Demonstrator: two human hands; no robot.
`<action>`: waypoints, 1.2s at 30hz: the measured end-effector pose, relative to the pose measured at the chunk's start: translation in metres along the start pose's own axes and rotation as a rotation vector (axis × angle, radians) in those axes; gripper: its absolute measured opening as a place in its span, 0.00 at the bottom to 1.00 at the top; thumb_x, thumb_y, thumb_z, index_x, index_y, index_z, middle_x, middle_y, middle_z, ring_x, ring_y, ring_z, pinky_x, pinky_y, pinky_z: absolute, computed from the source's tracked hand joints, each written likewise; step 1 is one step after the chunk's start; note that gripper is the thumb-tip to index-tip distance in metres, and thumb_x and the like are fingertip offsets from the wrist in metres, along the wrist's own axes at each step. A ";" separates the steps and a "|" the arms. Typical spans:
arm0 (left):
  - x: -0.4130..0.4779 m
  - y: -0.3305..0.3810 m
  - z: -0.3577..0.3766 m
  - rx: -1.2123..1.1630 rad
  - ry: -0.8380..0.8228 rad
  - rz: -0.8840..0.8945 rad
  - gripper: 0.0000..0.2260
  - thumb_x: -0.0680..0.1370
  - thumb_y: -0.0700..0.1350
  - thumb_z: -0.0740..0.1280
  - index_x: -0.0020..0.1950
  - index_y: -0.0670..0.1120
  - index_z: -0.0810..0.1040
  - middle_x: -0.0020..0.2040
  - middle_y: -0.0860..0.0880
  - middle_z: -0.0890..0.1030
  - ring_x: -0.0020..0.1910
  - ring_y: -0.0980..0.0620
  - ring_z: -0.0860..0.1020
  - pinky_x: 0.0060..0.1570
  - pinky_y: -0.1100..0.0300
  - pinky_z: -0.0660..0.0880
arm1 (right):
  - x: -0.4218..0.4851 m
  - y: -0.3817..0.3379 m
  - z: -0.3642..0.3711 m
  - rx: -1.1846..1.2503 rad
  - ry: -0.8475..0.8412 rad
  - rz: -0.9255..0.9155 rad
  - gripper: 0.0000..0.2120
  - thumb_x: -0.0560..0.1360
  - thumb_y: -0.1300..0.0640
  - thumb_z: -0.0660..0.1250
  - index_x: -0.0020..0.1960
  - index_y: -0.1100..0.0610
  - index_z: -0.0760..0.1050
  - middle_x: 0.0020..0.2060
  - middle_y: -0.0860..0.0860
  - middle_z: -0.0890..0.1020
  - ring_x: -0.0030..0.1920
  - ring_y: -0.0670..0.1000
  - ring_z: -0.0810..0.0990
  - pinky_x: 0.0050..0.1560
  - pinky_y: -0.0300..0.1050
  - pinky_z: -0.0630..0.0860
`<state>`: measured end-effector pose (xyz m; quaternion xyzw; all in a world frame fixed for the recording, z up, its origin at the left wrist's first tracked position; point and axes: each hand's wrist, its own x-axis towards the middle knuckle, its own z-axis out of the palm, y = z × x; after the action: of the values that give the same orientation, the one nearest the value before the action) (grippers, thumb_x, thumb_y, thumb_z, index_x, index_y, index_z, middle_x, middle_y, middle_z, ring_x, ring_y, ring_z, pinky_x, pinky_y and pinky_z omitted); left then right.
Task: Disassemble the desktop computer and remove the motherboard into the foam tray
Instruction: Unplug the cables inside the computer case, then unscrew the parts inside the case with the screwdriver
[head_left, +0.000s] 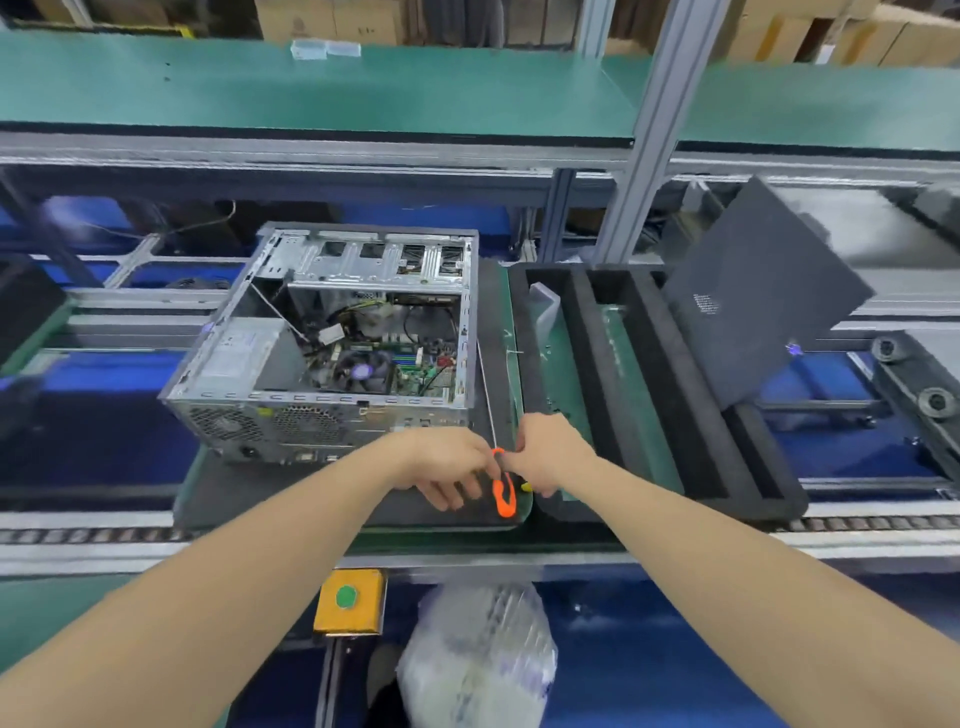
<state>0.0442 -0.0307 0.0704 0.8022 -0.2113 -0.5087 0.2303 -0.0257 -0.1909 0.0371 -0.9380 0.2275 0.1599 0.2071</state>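
The desktop case (332, 415) lies open on a dark mat, side panel off, with the green motherboard (415, 371) and its fan inside. To its right lies the black foam tray (654, 395) with long slots. An orange-handled screwdriver (504, 493) rests on the mat at the case's front right corner, its long shaft running up along the case. My left hand (447, 462) rests beside the handle, its loosely bent fingers touching the mat and the handle's left side. My right hand (550, 454) has its fingers curled at the handle's top end; a small yellow piece (525, 487) shows under it.
The removed dark side panel (763, 301) leans over the tray's right end. A clear plastic bag (543, 312) sits in the tray's left slot. A yellow box with a green button (349, 600) and a wrapped bundle (478, 654) are below the conveyor's front rail.
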 end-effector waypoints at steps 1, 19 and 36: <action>0.003 -0.004 0.005 0.023 0.028 0.014 0.15 0.85 0.41 0.54 0.64 0.47 0.77 0.55 0.43 0.81 0.46 0.45 0.80 0.43 0.60 0.78 | 0.000 0.000 0.007 -0.042 0.018 -0.007 0.18 0.78 0.43 0.68 0.49 0.59 0.72 0.40 0.57 0.83 0.33 0.58 0.86 0.37 0.52 0.84; 0.010 0.038 0.026 0.713 0.270 0.333 0.19 0.80 0.33 0.61 0.70 0.45 0.69 0.61 0.42 0.76 0.57 0.42 0.77 0.52 0.49 0.74 | -0.009 -0.004 0.024 0.628 0.271 0.121 0.10 0.76 0.63 0.65 0.36 0.60 0.79 0.29 0.49 0.80 0.30 0.48 0.77 0.30 0.48 0.81; 0.010 0.094 -0.070 0.758 0.757 0.722 0.21 0.82 0.32 0.61 0.71 0.49 0.74 0.82 0.46 0.60 0.77 0.42 0.65 0.70 0.45 0.69 | -0.035 -0.006 -0.087 1.288 0.372 -0.051 0.15 0.70 0.50 0.65 0.46 0.61 0.80 0.34 0.55 0.83 0.28 0.52 0.77 0.26 0.44 0.70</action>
<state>0.1029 -0.1013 0.1442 0.8302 -0.5372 0.0287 0.1463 -0.0345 -0.2135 0.1278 -0.6439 0.2873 -0.1770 0.6867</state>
